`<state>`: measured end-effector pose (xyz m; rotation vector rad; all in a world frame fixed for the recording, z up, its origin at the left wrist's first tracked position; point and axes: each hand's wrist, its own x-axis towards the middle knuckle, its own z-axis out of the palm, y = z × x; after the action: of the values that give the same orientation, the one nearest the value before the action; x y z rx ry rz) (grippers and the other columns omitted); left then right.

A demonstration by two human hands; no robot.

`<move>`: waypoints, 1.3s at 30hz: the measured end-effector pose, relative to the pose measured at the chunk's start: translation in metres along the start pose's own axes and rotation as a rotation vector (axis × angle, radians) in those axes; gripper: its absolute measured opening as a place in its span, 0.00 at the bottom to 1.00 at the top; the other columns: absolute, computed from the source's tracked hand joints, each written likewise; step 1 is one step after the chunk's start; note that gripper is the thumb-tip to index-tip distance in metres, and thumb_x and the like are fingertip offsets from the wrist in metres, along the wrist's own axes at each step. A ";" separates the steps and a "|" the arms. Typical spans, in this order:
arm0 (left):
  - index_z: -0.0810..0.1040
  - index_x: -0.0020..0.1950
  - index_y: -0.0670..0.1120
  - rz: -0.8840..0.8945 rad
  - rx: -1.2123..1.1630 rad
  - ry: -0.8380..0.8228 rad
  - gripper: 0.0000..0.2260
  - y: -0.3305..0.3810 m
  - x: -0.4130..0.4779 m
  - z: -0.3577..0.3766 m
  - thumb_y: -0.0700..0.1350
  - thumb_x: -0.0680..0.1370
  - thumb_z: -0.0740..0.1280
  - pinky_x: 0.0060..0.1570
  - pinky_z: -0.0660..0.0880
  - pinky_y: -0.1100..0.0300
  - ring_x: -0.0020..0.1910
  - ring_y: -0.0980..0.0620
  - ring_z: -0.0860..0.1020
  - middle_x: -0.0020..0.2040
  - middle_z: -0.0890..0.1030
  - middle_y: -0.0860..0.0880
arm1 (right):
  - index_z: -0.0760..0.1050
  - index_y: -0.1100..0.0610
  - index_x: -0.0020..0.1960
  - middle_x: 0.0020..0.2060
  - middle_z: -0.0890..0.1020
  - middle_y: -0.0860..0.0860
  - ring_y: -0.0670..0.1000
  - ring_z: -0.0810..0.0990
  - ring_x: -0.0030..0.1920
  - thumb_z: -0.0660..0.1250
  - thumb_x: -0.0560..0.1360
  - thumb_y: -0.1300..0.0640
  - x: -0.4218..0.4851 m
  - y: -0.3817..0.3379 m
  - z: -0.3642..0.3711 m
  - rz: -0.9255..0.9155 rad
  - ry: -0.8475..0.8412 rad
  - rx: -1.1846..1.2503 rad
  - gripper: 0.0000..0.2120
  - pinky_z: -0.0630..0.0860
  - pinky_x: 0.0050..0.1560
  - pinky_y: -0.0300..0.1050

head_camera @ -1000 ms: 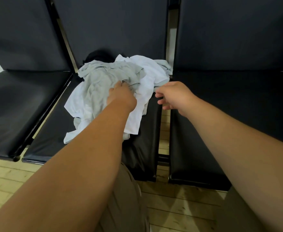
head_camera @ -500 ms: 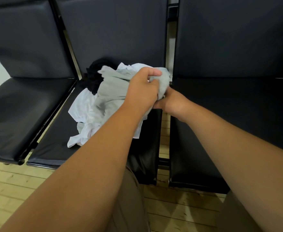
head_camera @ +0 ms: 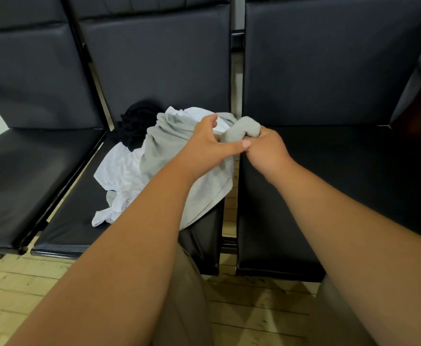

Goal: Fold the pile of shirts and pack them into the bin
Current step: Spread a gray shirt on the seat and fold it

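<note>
On mid seat (head_camera: 74, 221), grey shirt (head_camera: 164, 146) runs L-R into right hand (head_camera: 266, 151) grip.

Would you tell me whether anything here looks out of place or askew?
The grey shirt, whose bunched end the right hand grips, overhangs the right edge of the middle seat, above the gap. No bin shows.

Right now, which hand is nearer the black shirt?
Left. The left hand is over the grey shirt, just right of the black shirt; the right hand is farther right, gripping the grey shirt.
</note>
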<state>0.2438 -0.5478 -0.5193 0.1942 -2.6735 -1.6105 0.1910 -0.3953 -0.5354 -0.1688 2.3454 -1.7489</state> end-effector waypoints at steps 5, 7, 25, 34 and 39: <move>0.78 0.68 0.52 0.077 -0.041 -0.239 0.20 0.010 -0.014 0.012 0.45 0.77 0.76 0.67 0.77 0.53 0.61 0.59 0.81 0.61 0.84 0.55 | 0.83 0.54 0.50 0.45 0.87 0.54 0.53 0.86 0.48 0.69 0.79 0.55 -0.020 -0.018 -0.026 0.009 0.072 -0.018 0.05 0.84 0.57 0.54; 0.80 0.65 0.50 0.144 -0.084 -0.226 0.15 0.019 -0.019 0.024 0.42 0.78 0.74 0.64 0.79 0.57 0.60 0.58 0.82 0.58 0.85 0.53 | 0.82 0.55 0.47 0.44 0.86 0.55 0.53 0.86 0.48 0.68 0.80 0.54 -0.029 -0.021 -0.036 0.024 0.077 -0.048 0.07 0.82 0.56 0.53; 0.74 0.40 0.51 0.114 0.212 0.253 0.13 0.057 -0.044 0.090 0.43 0.82 0.57 0.41 0.67 0.55 0.42 0.49 0.74 0.40 0.77 0.52 | 0.84 0.54 0.51 0.44 0.89 0.53 0.55 0.87 0.47 0.71 0.77 0.47 -0.110 -0.024 -0.132 0.293 0.304 0.244 0.11 0.83 0.52 0.50; 0.76 0.42 0.52 0.128 0.014 0.140 0.12 0.071 -0.055 0.102 0.56 0.82 0.66 0.40 0.69 0.58 0.37 0.56 0.74 0.36 0.75 0.57 | 0.82 0.60 0.67 0.61 0.85 0.60 0.60 0.86 0.61 0.72 0.78 0.54 -0.142 -0.003 -0.167 0.280 -0.101 0.504 0.19 0.78 0.68 0.60; 0.79 0.47 0.54 0.139 0.142 -0.196 0.20 0.061 -0.055 0.094 0.68 0.71 0.77 0.42 0.78 0.58 0.43 0.55 0.82 0.43 0.83 0.56 | 0.80 0.60 0.69 0.61 0.85 0.61 0.62 0.85 0.62 0.76 0.77 0.49 -0.143 0.014 -0.184 0.347 -0.052 0.611 0.24 0.79 0.66 0.60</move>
<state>0.2847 -0.4302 -0.5066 -0.1544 -2.8729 -1.4717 0.2868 -0.1886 -0.4843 0.2686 1.5798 -2.1268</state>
